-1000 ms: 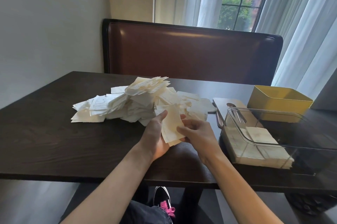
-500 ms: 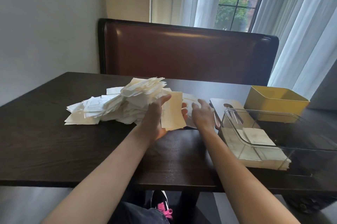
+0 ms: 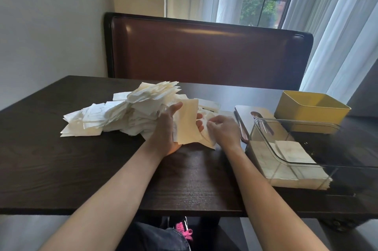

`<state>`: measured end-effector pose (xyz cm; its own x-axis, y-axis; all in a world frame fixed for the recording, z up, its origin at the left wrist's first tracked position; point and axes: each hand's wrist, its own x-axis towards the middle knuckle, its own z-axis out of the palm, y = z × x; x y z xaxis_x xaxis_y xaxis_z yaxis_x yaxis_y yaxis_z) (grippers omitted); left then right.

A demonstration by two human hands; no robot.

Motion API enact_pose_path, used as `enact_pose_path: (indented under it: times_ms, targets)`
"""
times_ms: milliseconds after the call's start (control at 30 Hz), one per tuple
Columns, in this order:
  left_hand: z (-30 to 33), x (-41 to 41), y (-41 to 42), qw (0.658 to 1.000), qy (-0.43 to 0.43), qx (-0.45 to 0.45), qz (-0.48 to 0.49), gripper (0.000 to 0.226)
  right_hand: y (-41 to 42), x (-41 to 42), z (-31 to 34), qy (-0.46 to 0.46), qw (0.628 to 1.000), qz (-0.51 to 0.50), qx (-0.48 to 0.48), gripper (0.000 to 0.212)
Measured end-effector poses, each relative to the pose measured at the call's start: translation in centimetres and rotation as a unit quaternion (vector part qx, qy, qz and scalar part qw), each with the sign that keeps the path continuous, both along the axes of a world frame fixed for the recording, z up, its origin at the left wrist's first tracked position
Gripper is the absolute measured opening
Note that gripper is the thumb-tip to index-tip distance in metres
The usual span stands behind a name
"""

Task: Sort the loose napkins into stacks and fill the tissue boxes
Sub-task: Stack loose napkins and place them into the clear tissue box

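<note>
Cream napkins stand upright in the left hand (image 3: 169, 128), its grip wrapped around a small stack (image 3: 187, 122) to square the edges; just right of it, the right hand (image 3: 222, 130) pinches another napkin (image 3: 206, 138) from the loose pile (image 3: 131, 113), probably feeding it in

Loose napkin heap (image 3: 126, 115) mid-table, cream, jumbled; neat stack (image 3: 286, 171) under clear tissue box (image 3: 306, 148) at right.
</note>
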<state>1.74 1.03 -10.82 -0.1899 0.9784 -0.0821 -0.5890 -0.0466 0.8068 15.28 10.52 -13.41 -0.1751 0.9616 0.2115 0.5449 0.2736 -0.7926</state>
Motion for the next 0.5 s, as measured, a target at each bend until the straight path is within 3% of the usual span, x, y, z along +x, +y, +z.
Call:
enact_pose_path:
  times_ms: [100, 233, 300, 400, 500]
  targets:
    - [0.5, 0.2, -0.3, 0.999, 0.006, 0.014, -0.031, 0.050, 0.3, -0.3, 0.0, -0.035, 0.999, 0.006, -0.017, 0.030]
    - [0.4, 0.6, -0.4, 0.999, -0.019, 0.009, -0.034, 0.050, 0.2, -0.1, 0.0, 0.001, 0.999, 0.028, -0.040, 0.051]
    - [0.2, 0.4, -0.2, 0.999, -0.027, -0.001, -0.017, 0.054, 0.0, -0.2, 0.0, 0.038, 0.997, 0.046, -0.047, 0.045]
    - [-0.2, 0.1, -0.1, 1.000, -0.015, -0.005, 0.012, 0.055, -0.6, -0.1, 0.4, 0.164, 0.985, 0.027, -0.035, 0.030]
    - [-0.4, 0.1, 0.0, 0.999, 0.001, -0.011, 0.033, 0.055, -1.0, 0.5, 1.3, 0.262, 0.965, -0.002, 0.026, 0.020]
